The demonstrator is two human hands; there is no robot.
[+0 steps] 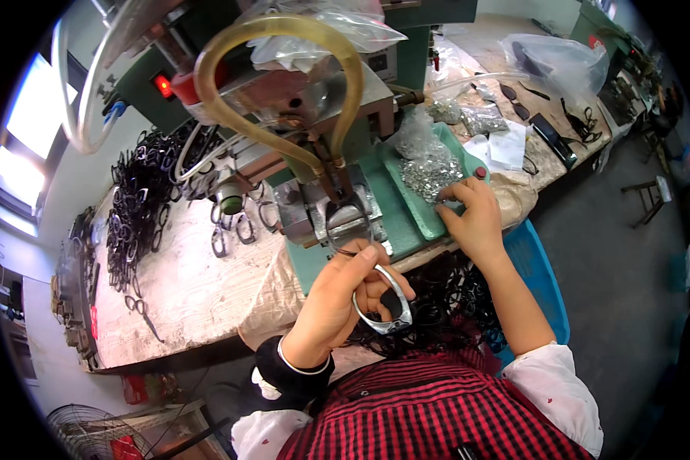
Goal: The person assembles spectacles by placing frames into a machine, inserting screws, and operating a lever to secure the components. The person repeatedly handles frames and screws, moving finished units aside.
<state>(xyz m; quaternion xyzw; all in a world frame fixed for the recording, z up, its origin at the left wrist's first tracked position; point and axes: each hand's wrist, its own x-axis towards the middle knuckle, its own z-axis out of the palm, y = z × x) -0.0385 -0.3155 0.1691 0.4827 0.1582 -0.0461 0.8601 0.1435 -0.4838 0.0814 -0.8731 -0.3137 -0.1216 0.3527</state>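
An eyeglass frame (403, 320) with a silvery rim is gripped by the thumb and fingers of my left hand (331, 297). Its other rim sits at the metal fixture (299, 218) of a bench machine, beneath two upright prongs. My right hand (475, 222) is over the near right part of a green tray (431, 224), its thumb and forefinger drawn together beside a heap of small shiny metal parts (428, 178). Whatever lies between those fingertips is too small to make out.
A yellowish hose (284, 24) arches over the fixture. Piled dark eyeglass frames (134, 207) cover the table's left side, with a few loose frames (244, 228) nearer the machine. More frames fill a blue bin (543, 268) below the edge. Plastic bags (563, 65) and sunglasses (515, 101) lie back right.
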